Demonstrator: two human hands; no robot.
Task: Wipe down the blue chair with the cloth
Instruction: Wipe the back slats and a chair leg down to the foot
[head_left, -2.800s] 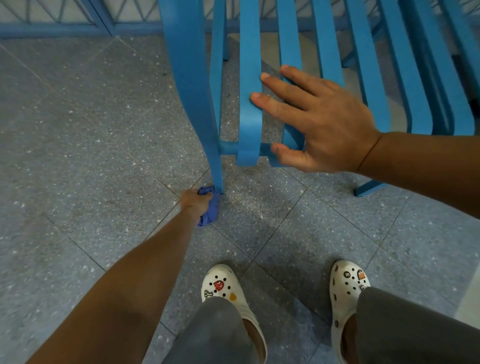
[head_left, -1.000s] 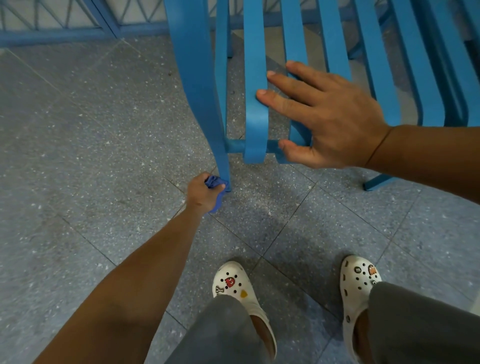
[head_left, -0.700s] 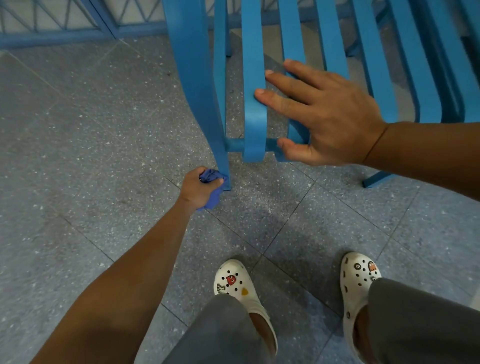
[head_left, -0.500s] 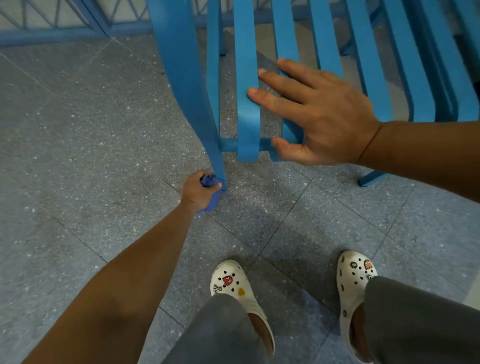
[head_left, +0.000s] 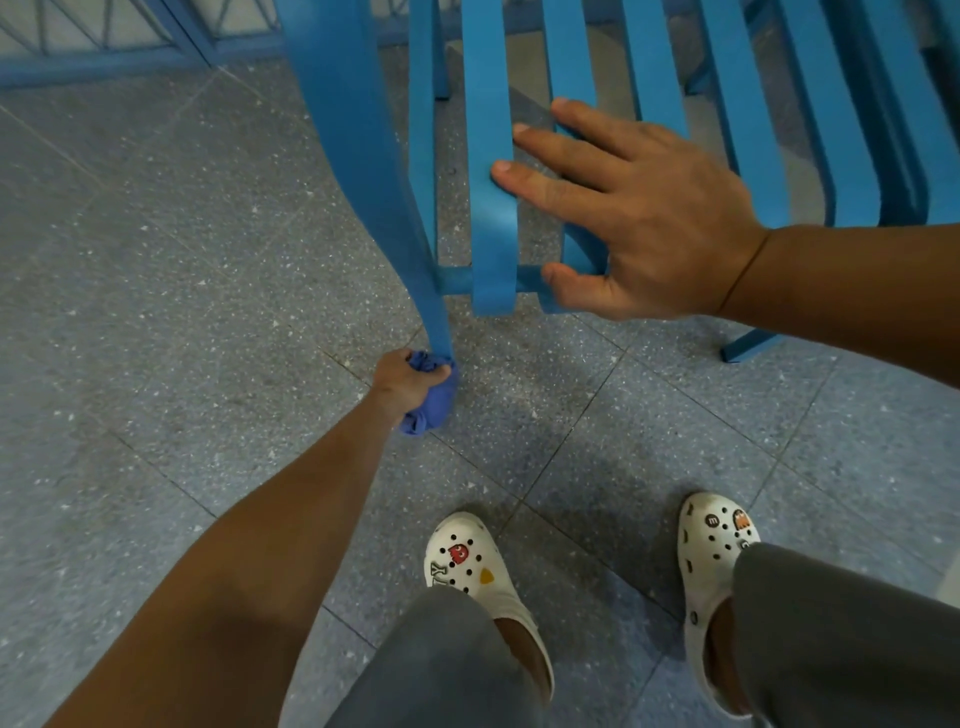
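Blue chair (head_left: 488, 156) fills the top of the frame, slatted seat facing the camera, its front-left leg (head_left: 363, 171) curving down to the grey speckled floor (head_left: 156, 260). Left hand (head_left: 402, 382) is down at the foot of that leg, fingers clenched round a bunched blue cloth (head_left: 431, 400); cloth is pressed against the base of the leg and touches the floor just beside it. Right hand (head_left: 639, 228) rests flat on the seat slats near the chair's front edge, fingers straight and spread, thumb lying along the front crossbar (head_left: 457, 278), grasping nothing. Two white clogs (head_left: 478, 566) with charms stand on the floor in front of the chair, grey trousers (head_left: 831, 639) above them. Blue railing (head_left: 104, 57) behind the chair, on its left.
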